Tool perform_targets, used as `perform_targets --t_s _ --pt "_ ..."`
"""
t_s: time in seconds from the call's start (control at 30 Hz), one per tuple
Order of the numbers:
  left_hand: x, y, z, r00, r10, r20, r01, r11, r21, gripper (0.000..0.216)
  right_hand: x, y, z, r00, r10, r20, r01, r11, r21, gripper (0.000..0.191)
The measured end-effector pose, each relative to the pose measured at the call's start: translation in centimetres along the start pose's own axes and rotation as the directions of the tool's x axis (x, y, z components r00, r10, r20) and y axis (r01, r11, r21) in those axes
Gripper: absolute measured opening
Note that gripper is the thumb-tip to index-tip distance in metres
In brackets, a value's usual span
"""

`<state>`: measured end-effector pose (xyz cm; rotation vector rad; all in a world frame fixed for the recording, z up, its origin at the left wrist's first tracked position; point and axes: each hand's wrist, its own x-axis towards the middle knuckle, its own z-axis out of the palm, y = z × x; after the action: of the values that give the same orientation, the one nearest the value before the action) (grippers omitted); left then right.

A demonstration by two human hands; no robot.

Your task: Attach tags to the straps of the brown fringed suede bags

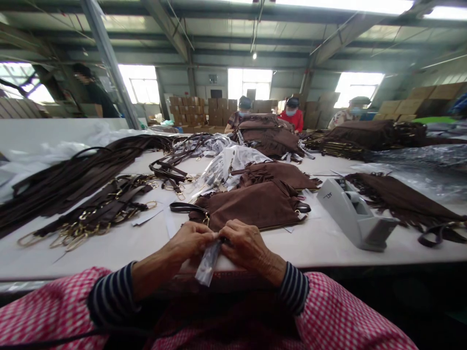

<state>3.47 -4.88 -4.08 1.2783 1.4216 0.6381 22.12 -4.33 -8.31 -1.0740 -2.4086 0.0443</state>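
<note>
My left hand (189, 241) and my right hand (245, 244) meet at the near edge of the white table (138, 243), both pinched on a small clear plastic bag (207, 265) that hangs down between them. Right behind my hands lies a brown suede bag (255, 206) with fringe and a dark strap loop on its left. Checked red-and-white sleeves with striped cuffs cover my forearms.
Piles of brown straps with gold clasps (91, 209) lie to the left. A grey tape dispenser (352, 214) stands to the right, more fringed bags (397, 199) beyond it. Clear plastic wrappers (233, 163) sit mid-table. Three people work at the far end, one stands at left.
</note>
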Motion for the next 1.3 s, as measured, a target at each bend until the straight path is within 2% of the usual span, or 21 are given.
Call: perform_targets --t_s 0.07,0.17,0.27,0.37,0.47,0.6,0.7,0.83,1.07,1.3 --pt "-0.9 0.2 -0.5 0.996 -0.08 0.028 0.081 0.995 -0.054 0.05 0.0 0.1 0.2 1.0 0.0 -0.012 0.0 1.0 0.012 0.013" --pt "-2.2 0.1 -1.2 0.987 -0.152 0.061 0.154 0.987 -0.038 0.058 -0.1 0.0 0.3 1.0 0.002 -0.013 -0.002 1.0 -0.001 0.012" --pt "-2.5 -0.6 -1.3 0.988 -0.132 0.081 0.129 0.991 0.036 0.053 0.0 -0.4 0.3 1.0 0.022 0.011 -0.021 0.999 -0.036 0.011" --pt "-1.9 -1.2 -0.8 0.997 -0.066 0.037 0.063 0.994 0.091 0.045 0.0 -1.0 0.0 0.997 0.072 0.029 -0.071 0.997 -0.013 0.01" --pt "-1.3 -1.5 -0.4 0.999 -0.047 0.012 0.046 0.994 0.102 0.039 -0.1 -1.4 -0.2 0.985 0.172 0.007 -0.172 0.977 0.126 0.014" --pt "-1.1 -1.6 -0.3 0.998 -0.059 0.017 0.057 0.994 0.095 0.037 -0.2 -1.4 -0.3 0.947 0.321 -0.011 -0.29 0.868 0.402 0.02" --pt "-1.1 -1.5 -0.1 0.995 -0.104 0.008 0.103 0.993 0.052 0.04 -0.2 -1.3 -0.3 0.935 0.354 -0.007 -0.295 0.791 0.535 0.02" --pt "-1.0 -1.1 0.3 0.997 -0.082 0.004 0.081 0.996 0.041 0.043 -0.2 -1.2 -0.2 0.94 0.341 0.005 -0.27 0.735 0.622 0.021" --pt "0.2 0.0 0.6 0.997 -0.071 -0.038 0.076 0.985 0.156 0.036 -0.4 -1.2 -0.5 0.943 0.332 0.017 -0.272 0.741 0.614 0.029" --pt "0.4 -1.5 0.5 0.997 0.049 -0.068 -0.039 0.989 0.144 0.035 -0.4 -2.0 -0.7 0.977 0.206 -0.055 -0.175 0.922 0.344 0.026"
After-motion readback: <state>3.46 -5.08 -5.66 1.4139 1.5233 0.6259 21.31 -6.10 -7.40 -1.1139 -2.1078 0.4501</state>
